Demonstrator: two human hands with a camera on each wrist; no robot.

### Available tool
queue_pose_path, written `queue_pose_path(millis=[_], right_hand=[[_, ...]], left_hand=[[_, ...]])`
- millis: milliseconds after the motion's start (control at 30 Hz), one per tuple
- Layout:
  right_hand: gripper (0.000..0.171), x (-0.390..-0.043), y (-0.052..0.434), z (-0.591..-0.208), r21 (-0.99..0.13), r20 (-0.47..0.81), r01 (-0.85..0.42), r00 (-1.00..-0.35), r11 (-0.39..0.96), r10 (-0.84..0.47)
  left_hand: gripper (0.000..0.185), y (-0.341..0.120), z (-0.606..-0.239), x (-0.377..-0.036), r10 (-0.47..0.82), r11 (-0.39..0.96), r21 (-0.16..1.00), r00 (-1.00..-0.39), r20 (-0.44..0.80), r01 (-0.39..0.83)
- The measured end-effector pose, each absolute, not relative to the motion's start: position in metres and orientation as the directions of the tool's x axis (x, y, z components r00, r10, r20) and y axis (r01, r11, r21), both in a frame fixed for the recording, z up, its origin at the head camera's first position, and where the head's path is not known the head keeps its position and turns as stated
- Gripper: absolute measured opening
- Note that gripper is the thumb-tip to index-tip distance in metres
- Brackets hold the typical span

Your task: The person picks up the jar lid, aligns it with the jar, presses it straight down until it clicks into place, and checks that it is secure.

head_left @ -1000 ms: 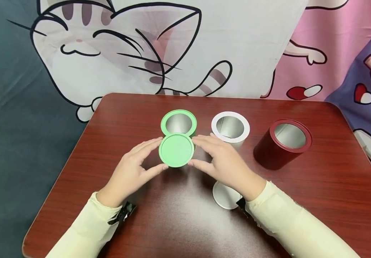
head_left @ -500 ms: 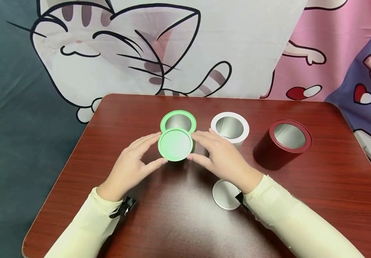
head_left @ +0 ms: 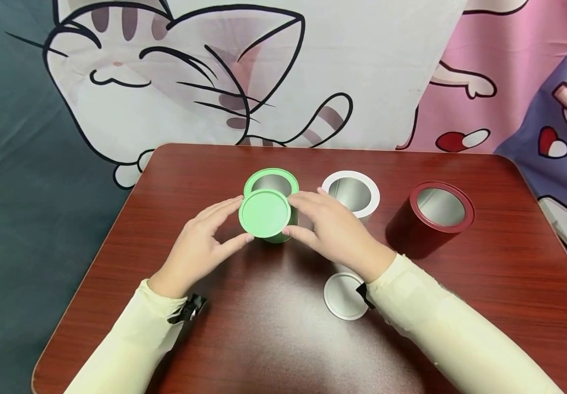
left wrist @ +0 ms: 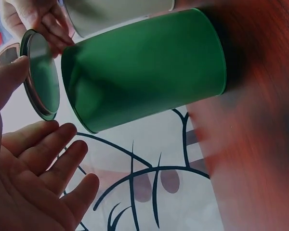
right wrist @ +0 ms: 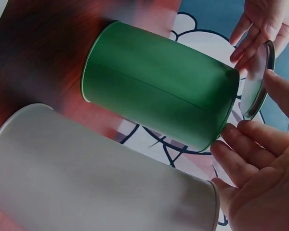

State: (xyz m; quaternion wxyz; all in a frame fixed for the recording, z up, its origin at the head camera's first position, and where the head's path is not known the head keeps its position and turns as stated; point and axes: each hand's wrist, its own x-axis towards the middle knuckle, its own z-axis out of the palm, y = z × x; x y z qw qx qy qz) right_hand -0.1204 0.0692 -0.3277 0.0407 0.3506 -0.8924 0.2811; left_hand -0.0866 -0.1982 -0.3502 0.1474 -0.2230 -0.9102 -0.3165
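Green lid (head_left: 264, 214) pinched by its rim between both hands, held level just above and in front of the open green tin (head_left: 271, 184). Left hand (head_left: 200, 249) with thumb and fingertips on the lid's left edge, remaining fingers loosely spread; right hand (head_left: 335, 235) mirroring on the right edge. Likely light, stiff thin metal, smooth and a bit slippery, best gripped at the rim. Both forearms angled inward over the counter (head_left: 485, 284). Further right: white tin (head_left: 351, 192), red tin (head_left: 431, 219); white lid (head_left: 345, 296) flat near the right wrist.
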Motion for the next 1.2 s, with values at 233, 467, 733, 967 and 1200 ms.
queue_pose_path(millis=[233, 467, 733, 967, 1200], right_hand=[[0.057, -0.125, 0.068, -0.329, -0.471, 0.234, -0.624, -0.770, 0.623, -0.594], [0.057, -0.127, 0.068, -0.328, -0.468, 0.213, -0.607, -0.783, 0.642, -0.584], [0.057, -0.130, 0.067, -0.328, -0.462, 0.202, -0.598, -0.790, 0.655, -0.579], [0.056, -0.133, 0.065, -0.327, -0.464, 0.197, -0.587, -0.799, 0.663, -0.569], [0.056, -0.137, 0.063, -0.325, -0.483, 0.180, -0.567, -0.810, 0.667, -0.558]], left_hand=[[0.068, -0.198, -0.352, -0.090, 0.306, 0.710, 0.510, -0.865, 0.397, 0.485], [0.068, -0.198, -0.352, -0.095, 0.315, 0.715, 0.517, -0.877, 0.363, 0.471], [0.068, -0.198, -0.352, -0.098, 0.318, 0.731, 0.515, -0.891, 0.325, 0.449], [0.068, -0.197, -0.349, -0.101, 0.323, 0.746, 0.516, -0.907, 0.272, 0.421], [0.066, -0.196, -0.350, -0.105, 0.317, 0.743, 0.527, -0.911, 0.265, 0.412]])
